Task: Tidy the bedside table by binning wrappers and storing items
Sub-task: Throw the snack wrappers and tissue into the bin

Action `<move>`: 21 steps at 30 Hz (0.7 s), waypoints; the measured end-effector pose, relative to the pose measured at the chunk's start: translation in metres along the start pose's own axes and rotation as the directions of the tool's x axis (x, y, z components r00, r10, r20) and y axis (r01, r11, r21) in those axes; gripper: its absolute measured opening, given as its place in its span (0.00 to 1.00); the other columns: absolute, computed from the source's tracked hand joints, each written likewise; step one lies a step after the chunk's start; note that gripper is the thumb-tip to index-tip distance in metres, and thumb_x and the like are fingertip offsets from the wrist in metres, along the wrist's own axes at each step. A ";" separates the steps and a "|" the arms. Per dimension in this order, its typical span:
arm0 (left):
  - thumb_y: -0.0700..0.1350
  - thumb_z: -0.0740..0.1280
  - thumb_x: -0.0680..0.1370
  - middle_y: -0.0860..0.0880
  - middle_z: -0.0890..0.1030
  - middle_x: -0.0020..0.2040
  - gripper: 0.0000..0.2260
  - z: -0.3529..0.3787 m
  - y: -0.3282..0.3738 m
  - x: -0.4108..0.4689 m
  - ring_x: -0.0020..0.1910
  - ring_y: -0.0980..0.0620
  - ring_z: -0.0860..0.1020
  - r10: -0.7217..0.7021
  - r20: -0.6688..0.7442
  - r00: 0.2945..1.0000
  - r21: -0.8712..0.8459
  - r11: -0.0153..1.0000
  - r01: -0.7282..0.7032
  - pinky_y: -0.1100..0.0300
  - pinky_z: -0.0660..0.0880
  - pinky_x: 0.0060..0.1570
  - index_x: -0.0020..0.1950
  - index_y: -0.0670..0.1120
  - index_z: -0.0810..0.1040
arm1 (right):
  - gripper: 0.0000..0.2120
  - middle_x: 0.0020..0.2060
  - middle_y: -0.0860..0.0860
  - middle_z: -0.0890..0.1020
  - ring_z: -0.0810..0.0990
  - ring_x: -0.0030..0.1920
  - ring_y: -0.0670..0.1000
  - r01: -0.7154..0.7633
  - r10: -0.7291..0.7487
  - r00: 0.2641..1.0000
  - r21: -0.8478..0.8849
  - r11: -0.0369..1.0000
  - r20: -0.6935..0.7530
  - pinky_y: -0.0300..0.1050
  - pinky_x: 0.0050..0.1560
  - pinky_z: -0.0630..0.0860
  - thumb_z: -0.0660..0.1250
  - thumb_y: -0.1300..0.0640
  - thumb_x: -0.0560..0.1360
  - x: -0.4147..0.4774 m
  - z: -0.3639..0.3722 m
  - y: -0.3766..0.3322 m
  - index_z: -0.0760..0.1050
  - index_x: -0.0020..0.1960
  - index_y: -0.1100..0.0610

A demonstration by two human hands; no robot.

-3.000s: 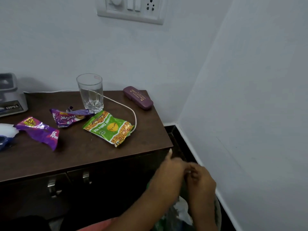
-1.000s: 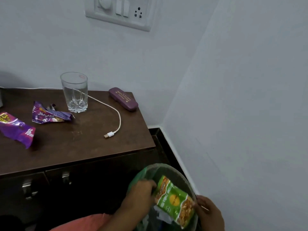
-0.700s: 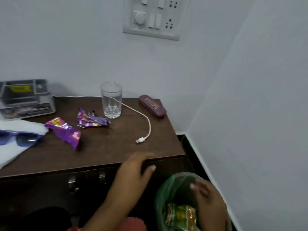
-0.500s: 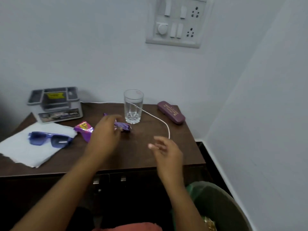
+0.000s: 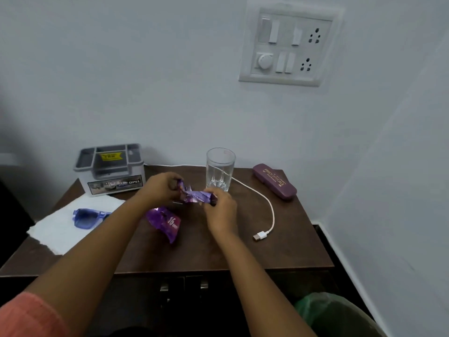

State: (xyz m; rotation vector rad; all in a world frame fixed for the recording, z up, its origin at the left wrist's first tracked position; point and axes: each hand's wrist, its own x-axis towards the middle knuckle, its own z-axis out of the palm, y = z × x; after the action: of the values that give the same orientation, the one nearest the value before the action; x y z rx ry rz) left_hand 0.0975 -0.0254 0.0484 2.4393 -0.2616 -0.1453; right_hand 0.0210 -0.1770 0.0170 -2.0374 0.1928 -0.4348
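A crumpled purple biscuit wrapper (image 5: 194,196) is held just above the dark wooden bedside table (image 5: 218,249). My left hand (image 5: 160,188) pinches its left end and my right hand (image 5: 220,205) pinches its right end. A second purple wrapper (image 5: 166,221) lies flat on the table below my hands. Blue sunglasses (image 5: 88,216) rest on a white cloth (image 5: 60,229) at the left. A maroon spectacle case (image 5: 274,181) sits at the back right. The green-lined bin (image 5: 337,314) stands on the floor at the bottom right.
A clear glass (image 5: 220,172) stands behind my hands. A white USB cable (image 5: 267,210) curves across the right side of the table. A grey organiser box (image 5: 110,169) sits at the back left. A switchboard (image 5: 289,46) is on the wall. Drawer handles (image 5: 184,287) show below.
The green wrapper went into the bin. Both hands then rose from the bin to the table, and now each grips one end of the purple biscuit wrapper.
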 end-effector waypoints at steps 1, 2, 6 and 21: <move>0.38 0.74 0.69 0.42 0.80 0.57 0.23 -0.007 -0.002 -0.004 0.56 0.43 0.77 -0.003 0.018 1.000 -0.072 0.997 0.004 0.52 0.73 0.60 0.63 0.45 0.75 | 0.12 0.45 0.53 0.83 0.80 0.45 0.50 0.015 -0.015 1.000 0.052 0.999 -0.004 0.34 0.45 0.72 0.67 0.68 0.69 -0.004 -0.003 -0.007 0.80 0.50 0.57; 0.39 0.75 0.69 0.43 0.80 0.56 0.24 -0.014 -0.003 -0.012 0.56 0.44 0.78 -0.007 0.031 1.000 -0.125 0.992 0.010 0.49 0.73 0.60 0.64 0.45 0.75 | 0.11 0.43 0.51 0.82 0.80 0.44 0.48 0.026 -0.026 1.000 0.112 0.993 -0.002 0.31 0.45 0.72 0.68 0.67 0.69 -0.009 -0.006 -0.014 0.80 0.50 0.56; 0.39 0.73 0.71 0.48 0.82 0.47 0.20 -0.035 -0.009 -0.048 0.49 0.50 0.80 0.005 0.053 0.999 -0.247 0.969 0.008 0.54 0.76 0.53 0.61 0.49 0.74 | 0.11 0.42 0.42 0.79 0.77 0.43 0.39 -0.058 0.030 0.994 0.268 0.962 0.107 0.27 0.43 0.72 0.68 0.62 0.72 -0.035 -0.009 -0.038 0.77 0.50 0.49; 0.38 0.74 0.68 0.43 0.79 0.59 0.23 -0.010 -0.030 -0.049 0.57 0.44 0.76 -0.061 -0.016 0.998 0.138 0.988 0.063 0.58 0.70 0.56 0.63 0.46 0.76 | 0.16 0.45 0.49 0.83 0.81 0.45 0.46 -0.100 0.103 0.995 0.197 0.975 -0.002 0.37 0.49 0.76 0.71 0.69 0.66 -0.062 0.035 -0.008 0.79 0.51 0.55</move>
State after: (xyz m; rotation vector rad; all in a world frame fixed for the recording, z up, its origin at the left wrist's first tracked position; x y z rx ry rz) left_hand 0.0565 0.0146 0.0386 2.5871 -0.1965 -0.1444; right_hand -0.0227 -0.1247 -0.0049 -1.8220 0.2507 -0.3870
